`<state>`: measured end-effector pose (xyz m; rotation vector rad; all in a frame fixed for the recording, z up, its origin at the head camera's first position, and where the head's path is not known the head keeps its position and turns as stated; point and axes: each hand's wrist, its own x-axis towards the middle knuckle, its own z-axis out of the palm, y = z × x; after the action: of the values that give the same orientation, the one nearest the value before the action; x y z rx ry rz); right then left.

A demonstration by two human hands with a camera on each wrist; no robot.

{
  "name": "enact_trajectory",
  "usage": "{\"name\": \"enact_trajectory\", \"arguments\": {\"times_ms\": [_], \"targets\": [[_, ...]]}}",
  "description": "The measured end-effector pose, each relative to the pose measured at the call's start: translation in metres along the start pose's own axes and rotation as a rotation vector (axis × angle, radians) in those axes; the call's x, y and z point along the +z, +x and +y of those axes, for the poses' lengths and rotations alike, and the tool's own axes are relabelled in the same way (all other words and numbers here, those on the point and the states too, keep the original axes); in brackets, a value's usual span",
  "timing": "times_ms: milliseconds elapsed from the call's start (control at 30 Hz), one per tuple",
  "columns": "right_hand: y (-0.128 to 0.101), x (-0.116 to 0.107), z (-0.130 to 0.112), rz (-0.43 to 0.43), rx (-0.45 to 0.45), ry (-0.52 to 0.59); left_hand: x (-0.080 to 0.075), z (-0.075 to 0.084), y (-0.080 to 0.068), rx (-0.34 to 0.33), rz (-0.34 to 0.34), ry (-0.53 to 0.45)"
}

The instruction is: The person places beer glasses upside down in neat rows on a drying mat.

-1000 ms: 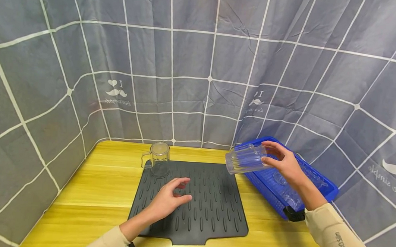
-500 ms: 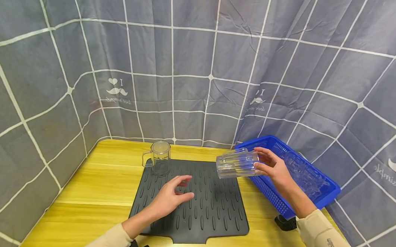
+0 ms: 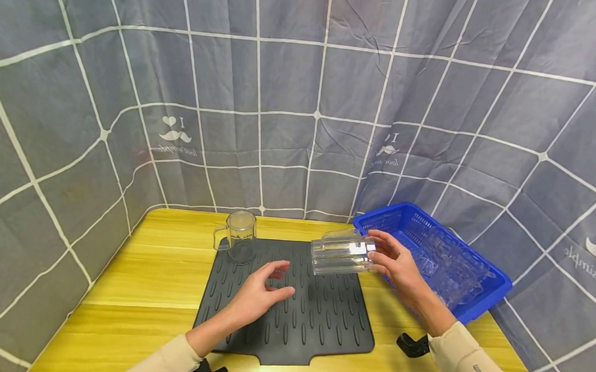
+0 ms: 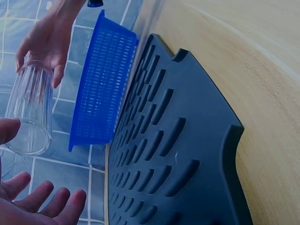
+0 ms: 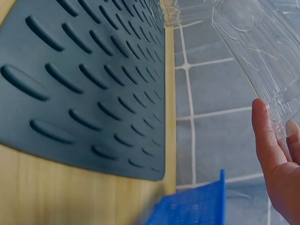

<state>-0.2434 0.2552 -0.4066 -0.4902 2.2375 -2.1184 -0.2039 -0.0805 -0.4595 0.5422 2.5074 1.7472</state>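
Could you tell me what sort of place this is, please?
Probably a staged dish-drying station rather than a real kitchen: a grey grid-patterned curtain walls in a wooden table that bears a ribbed drying mat and a blue basket of clear glassware. The right hand holds a clear glass.

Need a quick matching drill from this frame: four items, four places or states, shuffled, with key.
Items:
1. ribbed glass
2. clear mug
3. blue basket
4. left hand

Places or states:
A. at the table's right edge, holding clear glassware
B. held on its side in the right hand
C. open, above the dark mat
D. standing at the mat's far left corner

Pairs: 1-B, 2-D, 3-A, 4-C
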Motion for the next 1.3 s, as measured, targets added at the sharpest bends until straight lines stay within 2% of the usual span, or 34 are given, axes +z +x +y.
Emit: {"name": "enact_trajectory", "arguments": {"times_ms": [167,633,967,1300], "targets": [[-0.001,0.008,0.008,-0.002,0.020,0.062,0.002,0.002,0.002,-0.003,0.002,-0.007],[-0.002,0.028,0.020,-0.024,0.053,0.141,0.006,0.005,0.008,-0.003,-0.008,-0.034],[-0.002,0.042,0.033,-0.031,0.105,0.120,0.006,0.004,0.008,-0.046,-0.003,-0.087],[0.000,0.050,0.038,-0.032,0.127,0.136,0.003,0.003,0.012,-0.088,0.042,-0.109]]}}
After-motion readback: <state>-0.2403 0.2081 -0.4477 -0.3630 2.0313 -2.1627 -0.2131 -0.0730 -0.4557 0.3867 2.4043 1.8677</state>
